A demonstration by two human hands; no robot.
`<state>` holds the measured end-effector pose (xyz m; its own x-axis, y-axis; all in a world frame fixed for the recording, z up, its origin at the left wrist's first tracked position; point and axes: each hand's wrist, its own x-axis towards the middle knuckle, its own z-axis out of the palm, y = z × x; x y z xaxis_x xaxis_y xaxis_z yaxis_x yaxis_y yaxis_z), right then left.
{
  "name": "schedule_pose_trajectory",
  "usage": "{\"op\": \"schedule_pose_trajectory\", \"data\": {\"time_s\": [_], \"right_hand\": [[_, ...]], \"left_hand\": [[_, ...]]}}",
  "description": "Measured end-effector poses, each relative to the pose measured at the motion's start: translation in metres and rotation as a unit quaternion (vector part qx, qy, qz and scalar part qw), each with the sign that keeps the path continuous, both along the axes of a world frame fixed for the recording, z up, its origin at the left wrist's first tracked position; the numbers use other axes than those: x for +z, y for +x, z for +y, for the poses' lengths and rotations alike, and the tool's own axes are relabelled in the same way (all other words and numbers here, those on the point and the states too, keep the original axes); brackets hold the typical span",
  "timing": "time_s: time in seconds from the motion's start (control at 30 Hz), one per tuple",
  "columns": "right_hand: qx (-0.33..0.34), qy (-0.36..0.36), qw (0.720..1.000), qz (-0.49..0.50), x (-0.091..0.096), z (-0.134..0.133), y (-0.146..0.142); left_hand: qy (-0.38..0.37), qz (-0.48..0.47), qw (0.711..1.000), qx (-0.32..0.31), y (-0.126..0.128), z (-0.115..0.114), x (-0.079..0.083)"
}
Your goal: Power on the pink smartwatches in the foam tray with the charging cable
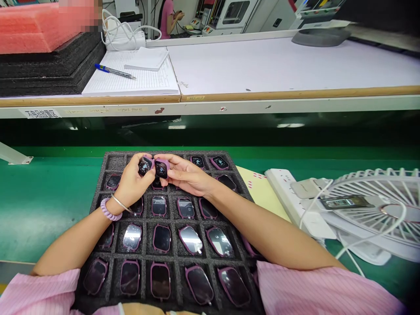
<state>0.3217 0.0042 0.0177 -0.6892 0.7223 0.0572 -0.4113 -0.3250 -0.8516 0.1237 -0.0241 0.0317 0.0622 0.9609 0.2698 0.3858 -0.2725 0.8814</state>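
My left hand [134, 177] is closed round a purple-cased smartwatch [145, 165] whose lit screen shows a watch face. Beside it, my right hand [187, 174] pinches a second purple smartwatch [162, 168], also lit. The two watches are side by side, close together, above the far part of a dark foam tray [147, 258]. Purple smartwatches without straps lie in the tray's compartments, most with dark screens, such as a smartwatch [162, 238] in the middle. Two at the far right, including a smartwatch [219, 162], have lit screens. My hands and forearms hide some compartments.
A yellow sheet [262, 188], a white power strip [288, 197] and a white fan [377, 210] lie right of the tray on the green table [49, 197]. The shelf above bears paper [131, 83], a pen [114, 71] and stacked foam [42, 70]. Another person [168, 19] is in the background.
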Motion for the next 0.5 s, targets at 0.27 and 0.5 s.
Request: {"op": "schedule_pose_trajectory", "data": {"time_s": [0.27, 0.5], "right_hand": [[0.006, 0.006, 1.0, 0.006, -0.0002, 0.0001, 0.0006], [0.008, 0.011, 1.0, 0.001, -0.003, 0.001, 0.0008]], "left_hand": [[0.003, 0.006, 1.0, 0.002, 0.0002, -0.0003, 0.0005], [-0.002, 0.001, 1.0, 0.0, -0.0001, 0.0005, -0.0021]]}}
